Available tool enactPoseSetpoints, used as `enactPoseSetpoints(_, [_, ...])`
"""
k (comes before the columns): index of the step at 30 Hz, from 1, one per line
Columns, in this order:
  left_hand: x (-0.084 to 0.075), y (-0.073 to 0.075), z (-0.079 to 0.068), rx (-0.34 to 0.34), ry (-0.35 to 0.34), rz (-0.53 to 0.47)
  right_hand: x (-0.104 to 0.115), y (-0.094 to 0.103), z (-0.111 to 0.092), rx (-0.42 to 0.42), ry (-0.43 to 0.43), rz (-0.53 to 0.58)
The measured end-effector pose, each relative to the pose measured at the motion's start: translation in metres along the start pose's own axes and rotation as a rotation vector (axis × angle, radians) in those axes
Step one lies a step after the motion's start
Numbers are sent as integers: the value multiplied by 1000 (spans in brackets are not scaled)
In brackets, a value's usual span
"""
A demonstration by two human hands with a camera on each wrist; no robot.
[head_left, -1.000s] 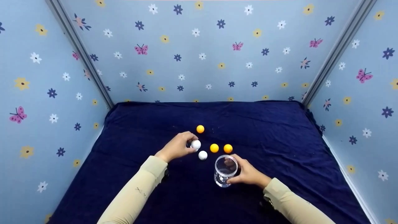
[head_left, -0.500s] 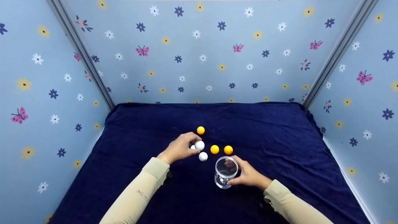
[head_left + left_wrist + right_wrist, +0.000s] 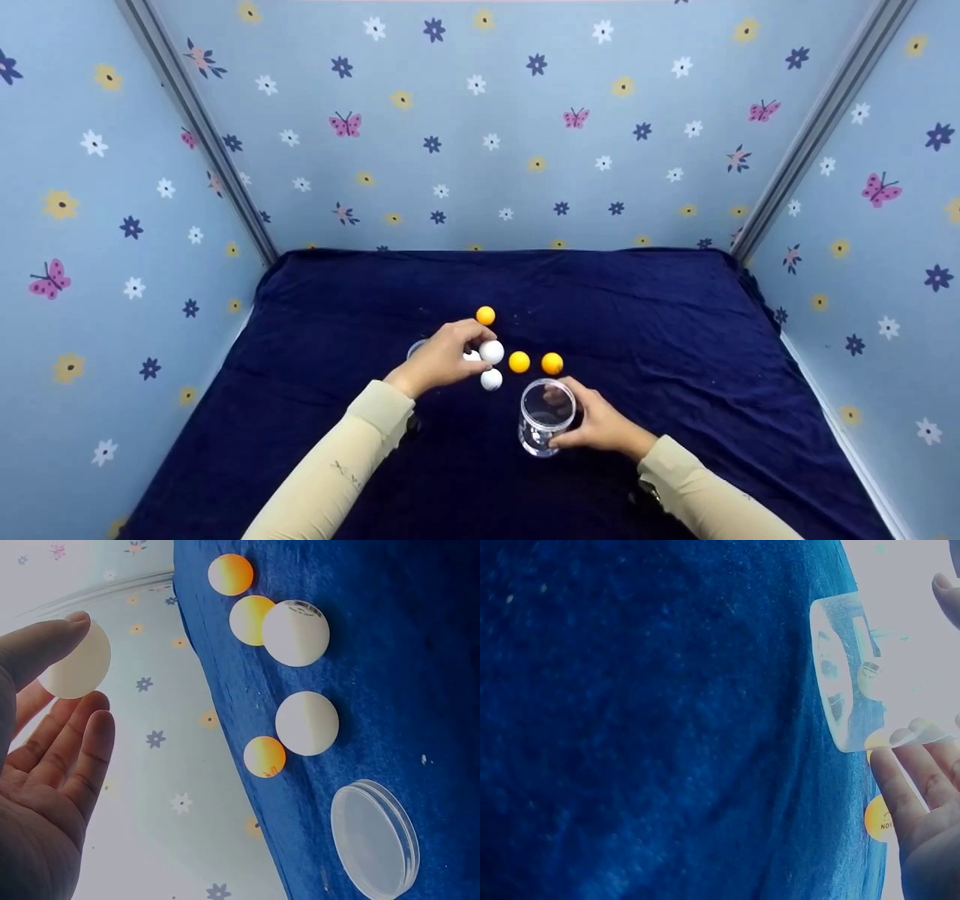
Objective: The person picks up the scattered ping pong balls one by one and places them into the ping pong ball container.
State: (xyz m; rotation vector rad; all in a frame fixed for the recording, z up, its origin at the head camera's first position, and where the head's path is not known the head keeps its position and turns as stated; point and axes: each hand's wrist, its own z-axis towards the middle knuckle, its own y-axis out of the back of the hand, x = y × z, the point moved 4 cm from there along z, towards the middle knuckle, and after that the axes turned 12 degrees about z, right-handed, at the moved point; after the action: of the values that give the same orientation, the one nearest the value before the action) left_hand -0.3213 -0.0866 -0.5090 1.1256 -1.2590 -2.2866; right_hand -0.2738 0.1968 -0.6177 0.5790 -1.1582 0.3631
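Between the thumb and fingers of my left hand (image 3: pixel 444 355) is a white ping-pong ball (image 3: pixel 491 351), raised off the cloth in the left wrist view. Two more white balls lie below it: one ball (image 3: pixel 491 379) in plain sight, the other ball (image 3: pixel 307 723) partly hidden by my fingers in the head view. My right hand (image 3: pixel 600 420) grips an upright clear plastic jar (image 3: pixel 541 431) from its right side; no ball shows inside from above. Orange balls lie around: one (image 3: pixel 485 315) farther back, another (image 3: pixel 519 361) near the middle, a third (image 3: pixel 552 364) just behind the jar.
A round clear lid (image 3: pixel 375 840) lies on the cloth, mostly hidden behind my left hand in the head view. Dark blue cloth (image 3: pixel 675 315) with wrinkles covers the table. Patterned walls (image 3: pixel 480 112) enclose the back and both sides.
My left hand has moved a little right with the white ball, uncovering part of the lid and a second white ball behind the fingers. The right hand and jar stay in place.
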Motion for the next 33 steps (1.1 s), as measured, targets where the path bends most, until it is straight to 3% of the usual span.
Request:
enactPoseSetpoints(11, [-14,-3,3,4,-47,0,1,-1,1,-3,8,6])
enactPoseSetpoints(20, [-18,-4,3,32,-41,-42,2,-1,2,-1,26,11])
enactPoseSetpoints(33, [-27,-7,4,45,-70,-26,3,0,0,-6,10,-17])
